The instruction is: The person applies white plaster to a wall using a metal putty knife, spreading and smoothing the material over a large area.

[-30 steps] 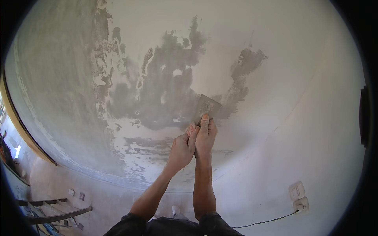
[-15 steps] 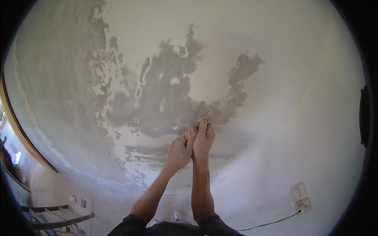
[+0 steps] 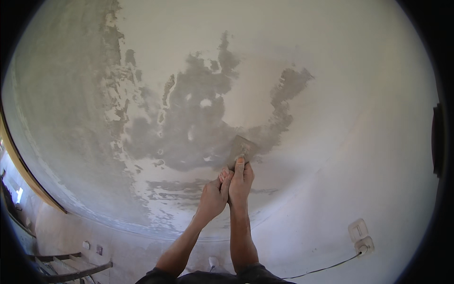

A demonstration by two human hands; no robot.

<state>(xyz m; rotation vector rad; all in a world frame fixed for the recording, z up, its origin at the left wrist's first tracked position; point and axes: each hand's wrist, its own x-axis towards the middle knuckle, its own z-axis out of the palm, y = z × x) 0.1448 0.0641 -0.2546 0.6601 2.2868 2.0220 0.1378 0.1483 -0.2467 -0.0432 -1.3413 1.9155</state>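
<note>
Both my hands are raised overhead against a white plastered surface (image 3: 331,94) with large grey patches (image 3: 198,132). My right hand (image 3: 240,182) grips the handle of a putty knife (image 3: 242,149), its index finger stretched along the blade. The blade lies flat on the plaster at the lower edge of the grey patch. My left hand (image 3: 213,196) is pressed against the right one and wraps the same handle from the left.
A wall socket (image 3: 360,235) with a plugged-in cable (image 3: 321,270) sits at the lower right. Two small sockets (image 3: 92,247) and a metal frame (image 3: 71,270) are at the lower left. A wooden-edged opening (image 3: 23,175) curves along the left rim.
Both hands with the putty knife have slid slightly down the plaster relative to the grey patch, staying pressed together on the handle.
</note>
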